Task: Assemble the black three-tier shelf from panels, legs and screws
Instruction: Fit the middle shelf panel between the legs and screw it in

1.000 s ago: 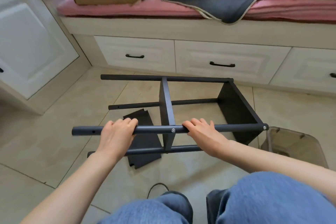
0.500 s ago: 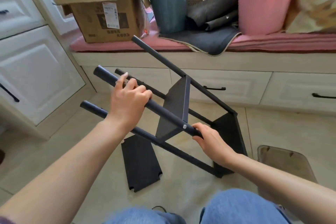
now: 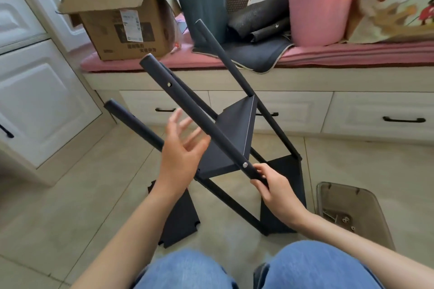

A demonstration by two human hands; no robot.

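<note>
The partly built black shelf frame [image 3: 237,138] stands tilted on the floor, its free leg ends pointing up and left. Two panels are fixed between the legs: a middle panel [image 3: 231,148] and a bottom panel [image 3: 286,185] resting on the tiles. My right hand [image 3: 274,191] grips the nearest leg [image 3: 195,110] just below a silver screw. My left hand [image 3: 182,155] hovers with fingers spread just left of that leg, holding nothing. A loose black panel [image 3: 179,213] lies flat on the floor under the frame.
A clear plastic tray [image 3: 352,213] with screws sits on the tiles at the right. Behind, a window seat with white drawers [image 3: 270,108] carries a cardboard box [image 3: 124,19], a grey bin [image 3: 204,4] and a pink bin [image 3: 317,0]. White cabinets [image 3: 35,101] line the left.
The frame has been tipped up from lying flat to steeply tilted. My left hand let go of the near leg and opened; my right hand kept its grip.
</note>
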